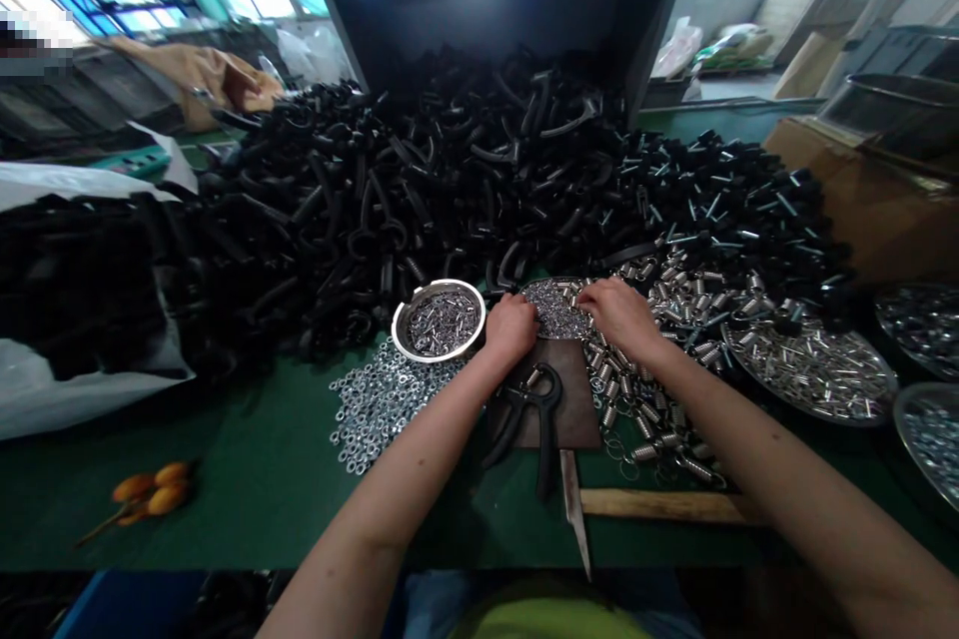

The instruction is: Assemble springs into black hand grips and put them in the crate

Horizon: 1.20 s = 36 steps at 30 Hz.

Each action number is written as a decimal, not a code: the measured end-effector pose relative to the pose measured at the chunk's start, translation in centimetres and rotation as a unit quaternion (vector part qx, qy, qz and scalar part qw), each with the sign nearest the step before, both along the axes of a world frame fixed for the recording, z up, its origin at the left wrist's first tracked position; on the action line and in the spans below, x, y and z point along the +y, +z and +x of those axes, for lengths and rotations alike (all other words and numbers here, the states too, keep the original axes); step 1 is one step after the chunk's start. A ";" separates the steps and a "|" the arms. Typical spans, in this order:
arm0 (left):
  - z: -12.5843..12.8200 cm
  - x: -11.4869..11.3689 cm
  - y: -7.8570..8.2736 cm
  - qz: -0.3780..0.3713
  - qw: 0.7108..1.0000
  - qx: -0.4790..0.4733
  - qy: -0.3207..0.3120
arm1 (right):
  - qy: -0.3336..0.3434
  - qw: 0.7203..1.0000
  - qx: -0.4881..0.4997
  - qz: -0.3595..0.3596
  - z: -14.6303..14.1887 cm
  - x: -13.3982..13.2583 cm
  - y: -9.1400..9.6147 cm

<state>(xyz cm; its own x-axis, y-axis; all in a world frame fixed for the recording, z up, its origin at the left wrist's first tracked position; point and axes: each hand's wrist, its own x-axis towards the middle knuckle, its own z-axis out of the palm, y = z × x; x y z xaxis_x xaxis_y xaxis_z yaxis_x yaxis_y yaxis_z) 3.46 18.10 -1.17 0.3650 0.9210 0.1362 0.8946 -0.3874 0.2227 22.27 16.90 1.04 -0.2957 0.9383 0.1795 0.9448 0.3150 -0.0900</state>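
Note:
My left hand (512, 330) is closed, its fingers curled at the left edge of a shallow dish (555, 308) of tiny metal parts. Whatever its fingers may hold is hidden. At the right side of that dish, my right hand (615, 312) is pinched over the heap of metal springs (678, 295); I cannot make out what is between its fingertips. Below the hands, a black hand grip exerciser (550, 409) with a spring at its top lies on a brown plate (580, 394). Left of my left hand stands a metal bowl (397, 331) of small pins.
Loose nuts (371, 419) are spread beside the bowl. A hammer (666, 506) lies along the front. Black plastic handles (450, 170) pile up from a tipped grey bin (501, 10). To the right are a tray of pins (813, 369) and a cardboard box (884, 205); orange fruit (169, 497) lies left.

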 end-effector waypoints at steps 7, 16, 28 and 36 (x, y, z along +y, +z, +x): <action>-2.9 -3.7 2.2 0.067 0.988 -0.129 0.055 | 0.126 0.992 -0.005 -0.021 -5.2 0.9 -0.2; -8.3 -10.5 2.9 -0.002 0.974 -0.216 0.060 | 0.232 0.969 -0.072 -0.045 -11.5 3.5 -2.6; -5.9 -14.3 -1.0 -0.082 0.970 -0.220 0.069 | 0.300 0.946 -0.120 -0.032 -11.2 3.2 -2.4; -5.6 -14.4 -1.3 -0.094 0.967 -0.229 0.068 | 0.277 0.955 -0.102 -0.030 -9.0 1.5 -1.9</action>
<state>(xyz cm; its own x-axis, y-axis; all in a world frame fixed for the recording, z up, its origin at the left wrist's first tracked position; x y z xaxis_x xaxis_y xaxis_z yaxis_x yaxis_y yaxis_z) -2.16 3.70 -2.46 0.1806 0.9803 0.0796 0.7255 -0.1874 0.6622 13.26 18.41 -0.89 -0.7733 0.6338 0.0170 0.6338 0.7722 0.0446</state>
